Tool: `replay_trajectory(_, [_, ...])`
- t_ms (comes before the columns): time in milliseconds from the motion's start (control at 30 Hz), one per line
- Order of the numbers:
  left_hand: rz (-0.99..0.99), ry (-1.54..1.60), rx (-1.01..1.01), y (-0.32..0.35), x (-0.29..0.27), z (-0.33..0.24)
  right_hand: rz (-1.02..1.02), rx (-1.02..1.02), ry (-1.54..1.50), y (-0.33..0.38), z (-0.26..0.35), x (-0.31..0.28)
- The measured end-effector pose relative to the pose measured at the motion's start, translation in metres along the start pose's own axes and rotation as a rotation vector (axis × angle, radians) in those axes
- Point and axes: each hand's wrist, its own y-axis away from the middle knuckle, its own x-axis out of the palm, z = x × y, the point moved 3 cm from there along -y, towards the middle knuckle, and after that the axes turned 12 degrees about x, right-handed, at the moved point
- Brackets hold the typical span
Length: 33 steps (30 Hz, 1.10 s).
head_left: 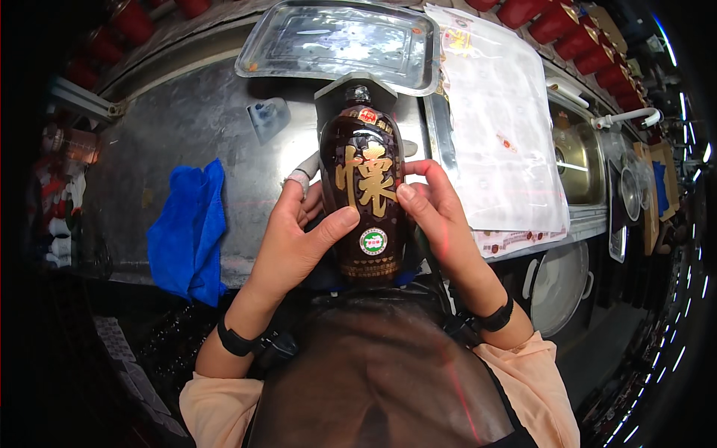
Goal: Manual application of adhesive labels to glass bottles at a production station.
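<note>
A dark brown glass bottle (364, 187) with large gold characters and a round green-and-white sticker stands near the bench's front edge, its neck pointing away from me. My left hand (299, 228) holds its left side, thumb across the front; grey-white coverings show on its fingers. My right hand (439, 213) grips the right side, thumb on the glass and index finger curled beside it. Behind the bottle's neck shows a dark angular piece (385, 93), mostly hidden. The undersides of both hands' other fingers are out of sight.
A blue cloth (190, 231) hangs over the front edge at left. A metal tray (254, 60) lies at the back, a crumpled clear wrapper (269, 118) nearer. White printed sheets (500, 134) cover the right side, beside a sink (586, 160) with a white faucet (635, 117). Red containers (553, 26) line the back.
</note>
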Motion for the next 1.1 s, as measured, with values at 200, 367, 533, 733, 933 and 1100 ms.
replay_trajectory(200, [0.004, 0.016, 0.002, -0.001, -0.001, 0.002, 0.005, -0.002, -0.047, -0.004, -0.003, 0.000])
replay_trajectory(367, [0.010, 0.007, 0.016, 0.000, 0.000, 0.000, 0.019, -0.011, -0.023, -0.003, -0.006, -0.003])
replay_trajectory(533, [0.012, 0.010, 0.012, 0.000, 0.000, 0.000, -0.015, -0.070, 0.078, -0.001, -0.007, -0.004])
replay_trajectory(733, [0.023, 0.033, 0.023, 0.000, -0.002, 0.002, -0.030, -0.068, 0.058, -0.001, -0.005, -0.001])
replay_trajectory(933, [0.035, 0.039, 0.013, 0.004, -0.006, 0.005, -0.029, 0.010, 0.169, 0.011, -0.005, -0.009])
replay_trajectory(1100, [0.152, -0.107, 0.129, 0.025, -0.025, 0.012, -0.004, 0.036, 0.227, 0.037, -0.023, -0.021])
